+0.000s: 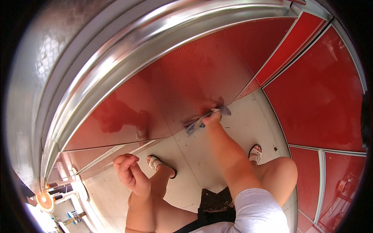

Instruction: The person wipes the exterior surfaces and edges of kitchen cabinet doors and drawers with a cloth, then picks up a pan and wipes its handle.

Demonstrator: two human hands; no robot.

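My right hand (214, 116) is pressed near the bottom of a glossy red panel (174, 84), gripping a dark grey-blue cloth (193, 125). The cloth lies against the panel's lower part, close to the tiled floor, and is blurred at its left end. My left hand (131, 174) is raised over my left thigh, away from the panel, its fingers loosely curled with nothing visible in them. The panel reflects my arms.
A curved shiny metal edge (113, 58) runs above the panel. Red cabinet panels (317, 93) with metal frames stand at the right. My sandalled feet rest on the floor tiles (186, 180). A small orange fan (45, 201) is at the lower left.
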